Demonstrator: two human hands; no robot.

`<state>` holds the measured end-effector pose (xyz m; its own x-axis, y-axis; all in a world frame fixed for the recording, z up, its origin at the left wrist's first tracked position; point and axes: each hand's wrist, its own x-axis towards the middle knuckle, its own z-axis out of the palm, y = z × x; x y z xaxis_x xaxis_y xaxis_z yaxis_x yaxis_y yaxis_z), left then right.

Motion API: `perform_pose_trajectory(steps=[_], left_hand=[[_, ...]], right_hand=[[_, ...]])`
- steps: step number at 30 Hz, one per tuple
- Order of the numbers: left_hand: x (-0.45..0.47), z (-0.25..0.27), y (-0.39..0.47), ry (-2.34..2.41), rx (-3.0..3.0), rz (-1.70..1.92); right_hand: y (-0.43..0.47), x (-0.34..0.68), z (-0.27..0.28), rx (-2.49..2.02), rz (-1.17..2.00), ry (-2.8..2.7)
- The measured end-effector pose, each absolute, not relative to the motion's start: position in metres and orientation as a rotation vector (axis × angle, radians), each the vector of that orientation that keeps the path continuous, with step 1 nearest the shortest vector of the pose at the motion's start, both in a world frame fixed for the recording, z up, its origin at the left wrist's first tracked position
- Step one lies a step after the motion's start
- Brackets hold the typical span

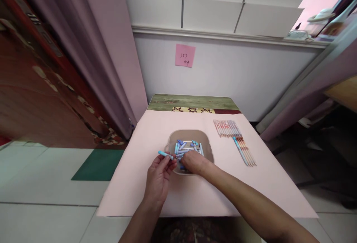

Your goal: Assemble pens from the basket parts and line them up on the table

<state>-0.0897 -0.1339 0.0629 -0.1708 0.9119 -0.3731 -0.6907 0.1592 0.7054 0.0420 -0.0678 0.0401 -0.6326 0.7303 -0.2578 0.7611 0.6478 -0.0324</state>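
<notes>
My left hand (160, 174) is closed, pinching a short light-blue pen barrel (164, 154) just left of a beige plastic basket (206, 141). My right hand (193, 162) reaches into the basket with curled fingers pointing down; what they grip, if anything, is hidden. Several blue and lilac pen parts (182, 153) lie inside, some long like barrels, others small like caps. To the right, a row of pens in pale and reddish tones (228, 128) lies on the table. Below it are several beige pens (248, 152) with one blue pen (240, 150) alongside.
A pale pink sheet (134, 194) covers most of the table; the green patterned top (192, 101) shows at the far edge. Behind stands a white wall with a pink note (185, 55). Curtains hang on both sides, and a wooden door (41, 86) is at left.
</notes>
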Motion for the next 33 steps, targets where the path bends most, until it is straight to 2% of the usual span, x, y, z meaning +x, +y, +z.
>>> perform_pose_trajectory(steps=[5, 13, 15, 18, 20, 23, 29, 33], left_hand=[[-0.095, 0.066, -0.137, 0.971, 0.280, 1.474], [-0.087, 0.072, -0.133, 0.870, 0.159, 1.397], [-0.079, 0.073, -0.132, 0.840, 0.134, 1.338], [-0.067, 0.076, -0.128, 0.837, 0.099, 1.253], [-0.062, 0.077, -0.125, 0.856, 0.097, 1.208], [-0.058, 0.079, -0.118, 0.871, 0.116, 1.173], [-0.052, 0.079, -0.107, 0.878, 0.107, 1.156], [-0.047, 0.076, -0.107, 0.909, 0.081, 1.137]], right_hand=[[-0.067, 0.057, 0.049, 1.399, -0.374, 2.710], [-0.088, 0.108, 0.065, 1.972, -0.715, 2.795], [-0.096, 0.108, 0.066, 2.100, -1.144, 2.810], [-0.106, 0.102, 0.071, 2.124, -2.088, 2.647], [-0.111, 0.097, 0.076, 2.099, -2.341, 2.560], [-0.114, 0.093, 0.084, 2.174, -2.245, 2.604], [-0.108, 0.093, 0.087, 2.268, -1.678, 2.858], [-0.105, 0.091, 0.084, 2.254, -1.448, 2.982]])
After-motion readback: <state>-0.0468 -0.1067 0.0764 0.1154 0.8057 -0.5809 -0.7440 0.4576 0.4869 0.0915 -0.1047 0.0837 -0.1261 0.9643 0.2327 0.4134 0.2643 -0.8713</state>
